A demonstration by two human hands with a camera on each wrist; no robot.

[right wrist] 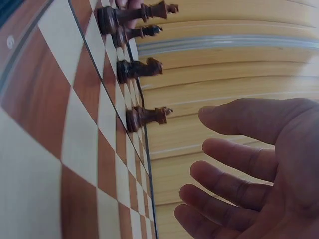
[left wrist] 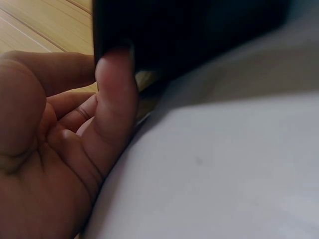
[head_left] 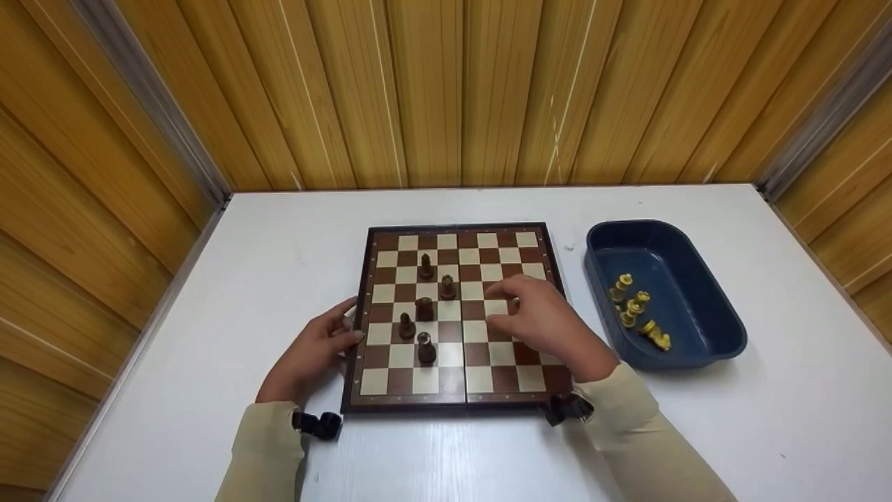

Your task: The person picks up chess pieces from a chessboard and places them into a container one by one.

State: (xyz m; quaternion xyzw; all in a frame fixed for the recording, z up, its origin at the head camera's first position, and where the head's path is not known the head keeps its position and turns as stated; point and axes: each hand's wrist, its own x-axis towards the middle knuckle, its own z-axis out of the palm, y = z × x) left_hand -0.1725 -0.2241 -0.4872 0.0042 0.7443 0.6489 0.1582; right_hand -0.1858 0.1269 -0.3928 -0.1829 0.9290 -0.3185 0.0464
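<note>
A brown and cream chessboard [head_left: 481, 380] lies on the table, bearing several dark chess pieces on its left half. Among them stand a knight [right wrist: 142, 68], a crowned piece [right wrist: 147, 117] and a tall piece [head_left: 426, 348] nearest me. My left hand [head_left: 310, 355] grips the board's left edge, a digit pressed to its dark side in the left wrist view. Over the right half hovers my right hand [head_left: 540, 317], thumb and fingers spread apart with nothing between them. In the right wrist view this hand [right wrist: 249, 169] is off the board's surface.
Right of the board sits a blue bin [head_left: 704, 279] holding several yellow chess pieces [head_left: 633, 312], some lying on their sides. The white table [head_left: 279, 230] is bounded by wood-patterned panels [head_left: 432, 97] at the back and sides.
</note>
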